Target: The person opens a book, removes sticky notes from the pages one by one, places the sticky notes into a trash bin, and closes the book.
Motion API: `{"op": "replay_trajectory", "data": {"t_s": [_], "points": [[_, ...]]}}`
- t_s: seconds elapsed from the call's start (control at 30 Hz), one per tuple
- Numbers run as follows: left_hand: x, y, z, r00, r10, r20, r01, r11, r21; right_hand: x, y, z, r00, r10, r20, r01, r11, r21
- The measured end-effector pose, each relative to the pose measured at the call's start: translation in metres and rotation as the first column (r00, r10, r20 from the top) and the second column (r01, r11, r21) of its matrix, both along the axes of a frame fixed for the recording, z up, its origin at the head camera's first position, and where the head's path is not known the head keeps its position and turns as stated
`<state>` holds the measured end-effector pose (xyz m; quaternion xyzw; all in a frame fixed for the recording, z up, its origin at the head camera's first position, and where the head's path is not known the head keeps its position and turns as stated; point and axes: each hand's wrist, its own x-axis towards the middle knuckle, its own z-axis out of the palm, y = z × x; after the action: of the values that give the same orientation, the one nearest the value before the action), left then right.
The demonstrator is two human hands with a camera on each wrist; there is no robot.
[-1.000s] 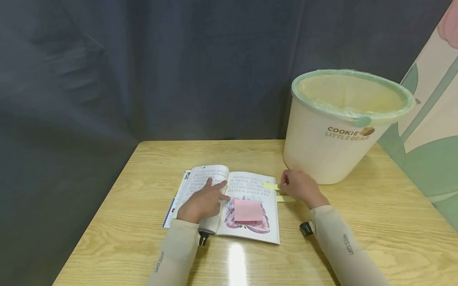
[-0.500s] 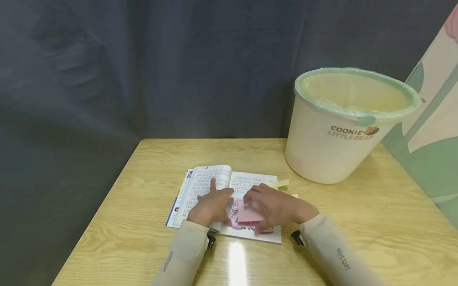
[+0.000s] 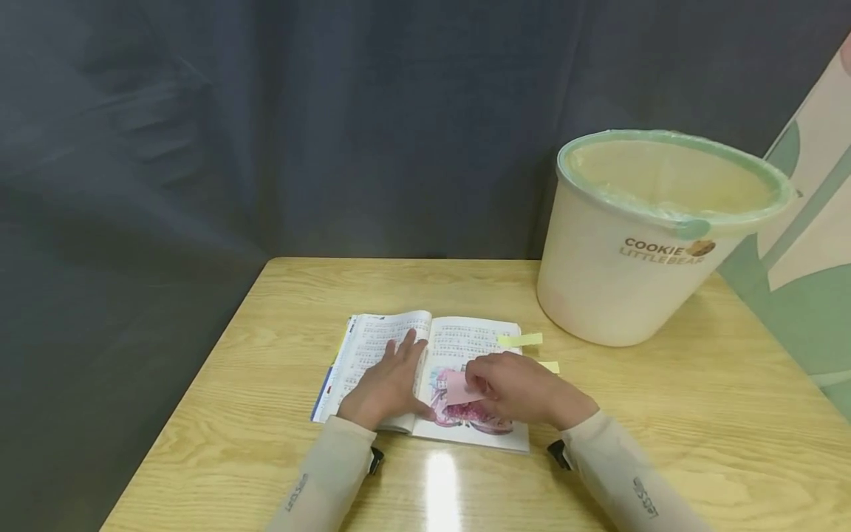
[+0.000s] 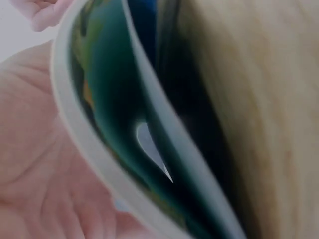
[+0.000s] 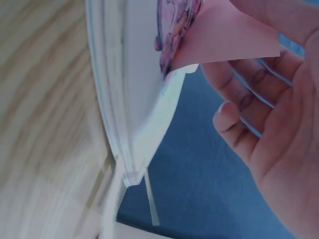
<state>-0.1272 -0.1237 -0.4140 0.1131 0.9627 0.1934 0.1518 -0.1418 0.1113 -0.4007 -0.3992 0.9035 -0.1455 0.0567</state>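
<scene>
An open book (image 3: pixel 473 331) lies on the wooden table, with text on both pages and a pink butterfly-like picture on the right one. My left hand (image 3: pixel 388 383) rests on the left page near the fold, fingers extended; in the left wrist view its palm (image 4: pixel 45 149) is beside the curved pages. My right hand (image 3: pixel 521 389) pinches a pink sticky note (image 3: pixel 460 389) by its right side over the picture. In the right wrist view, the note (image 5: pixel 227 37) stands up from the page between thumb and fingers. A yellow sticky strip (image 3: pixel 521 340) sticks out past the right page edge.
A second yellow strip (image 3: pixel 549 366) pokes out lower down, partly behind my right hand. A tall cream bin (image 3: pixel 601 273) with a green rim and clear liner stands on the table at the back right. A dark curtain (image 3: pixel 399 133) hangs behind.
My right hand has moved left and down from the upper yellow strip to the pink note and lifted its right side. My left hand stays on the left page, its fingers shifting slightly.
</scene>
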Motion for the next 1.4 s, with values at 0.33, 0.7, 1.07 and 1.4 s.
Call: {"op": "replay_trajectory", "data": {"t_s": [0.33, 0.7, 1.07, 1.4], "points": [[0.004, -0.015, -0.011, 0.999, 0.020, 0.037, -0.016, 0.992, -0.127, 0.001, -0.002, -0.002, 1.000, 0.014, -0.006, -0.014, 1.000, 0.004], [0.005, -0.010, -0.009, 1.000, -0.021, 0.018, 0.023, 0.989, -0.144, -0.001, -0.002, 0.000, 0.997, 0.005, -0.074, -0.007, 1.000, -0.023], [0.007, 0.003, -0.003, 0.999, -0.021, 0.048, 0.030, 0.976, -0.215, -0.008, 0.007, -0.001, 0.979, -0.032, -0.200, 0.030, 0.999, -0.014], [0.004, -0.004, -0.012, 0.995, -0.026, 0.099, 0.043, 0.985, -0.167, -0.009, 0.005, 0.003, 0.988, -0.045, -0.146, 0.041, 0.999, -0.029]]}}
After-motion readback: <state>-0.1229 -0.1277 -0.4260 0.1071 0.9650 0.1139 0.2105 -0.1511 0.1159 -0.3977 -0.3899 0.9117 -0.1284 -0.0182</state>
